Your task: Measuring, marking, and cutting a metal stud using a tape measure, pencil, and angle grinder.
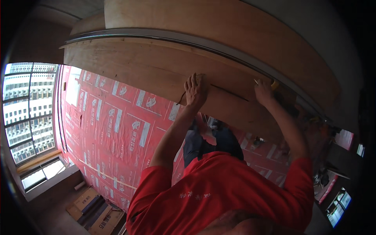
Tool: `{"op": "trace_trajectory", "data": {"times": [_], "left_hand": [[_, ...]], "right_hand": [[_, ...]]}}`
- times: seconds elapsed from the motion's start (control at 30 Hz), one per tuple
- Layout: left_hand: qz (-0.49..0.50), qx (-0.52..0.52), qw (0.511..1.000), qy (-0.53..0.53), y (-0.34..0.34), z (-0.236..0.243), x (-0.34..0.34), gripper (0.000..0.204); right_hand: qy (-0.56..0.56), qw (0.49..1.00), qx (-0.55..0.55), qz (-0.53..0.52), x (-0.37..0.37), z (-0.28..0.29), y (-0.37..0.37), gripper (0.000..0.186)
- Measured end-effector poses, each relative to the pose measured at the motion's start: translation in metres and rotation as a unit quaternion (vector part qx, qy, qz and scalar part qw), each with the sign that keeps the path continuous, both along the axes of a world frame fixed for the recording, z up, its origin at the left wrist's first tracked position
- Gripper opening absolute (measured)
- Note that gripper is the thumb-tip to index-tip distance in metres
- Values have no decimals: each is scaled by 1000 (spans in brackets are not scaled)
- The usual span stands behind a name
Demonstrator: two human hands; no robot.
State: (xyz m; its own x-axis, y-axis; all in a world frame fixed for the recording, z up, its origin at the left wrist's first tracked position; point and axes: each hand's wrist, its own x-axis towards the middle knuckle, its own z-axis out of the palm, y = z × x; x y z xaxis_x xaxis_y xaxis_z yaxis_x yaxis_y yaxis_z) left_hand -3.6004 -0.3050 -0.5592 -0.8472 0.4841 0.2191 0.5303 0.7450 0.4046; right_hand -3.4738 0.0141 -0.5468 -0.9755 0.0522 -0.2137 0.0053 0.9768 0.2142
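A long, brown plywood board (149, 66) crosses the view in front of me. Against its face rests my left hand (194, 92), fingers bent and close together, with a small tan piece (201, 79) between them and the thumb; its kind is unclear. Farther right, my right hand (264, 93) is closed near the board's far edge. A thin pale tip (256, 81) sticks out from its fingers, and a yellow thing (275, 84) shows at its other side, mostly hidden. Between the hands a dark, narrow slot or line (229, 93) runs along the board.
Behind the board runs a dark metal-like rail (156, 36), with another wood panel (219, 19) beyond. Red printed sheeting (117, 125) covers the floor. At the left is a window (29, 113); flat cardboard boxes (84, 199) lie at lower left. Blurred clutter (321, 178) stands at right.
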Motion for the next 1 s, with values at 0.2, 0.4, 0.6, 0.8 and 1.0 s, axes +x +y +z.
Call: {"op": "trace_trajectory", "data": {"times": [0.2,0.4,0.6,0.8,1.0], "left_hand": [[-37,126,990,-52,-64,42,28,47],[104,98,987,-73,-210,27,60,35],[179,66,981,-45,-292,43,73,31],[164,77,982,-51,-293,35,54,27],[63,157,983,-74,-259,83,37,26]], "right_hand": [[-136,958,251,9,26,-22,-2,22],[-165,964,162,129,3,-7,31,21],[-125,979,116,110,-22,9,39,20],[17,990,50,-130,-4,11,56,17],[368,897,-155,-193,-75,101,-2,22]]}}
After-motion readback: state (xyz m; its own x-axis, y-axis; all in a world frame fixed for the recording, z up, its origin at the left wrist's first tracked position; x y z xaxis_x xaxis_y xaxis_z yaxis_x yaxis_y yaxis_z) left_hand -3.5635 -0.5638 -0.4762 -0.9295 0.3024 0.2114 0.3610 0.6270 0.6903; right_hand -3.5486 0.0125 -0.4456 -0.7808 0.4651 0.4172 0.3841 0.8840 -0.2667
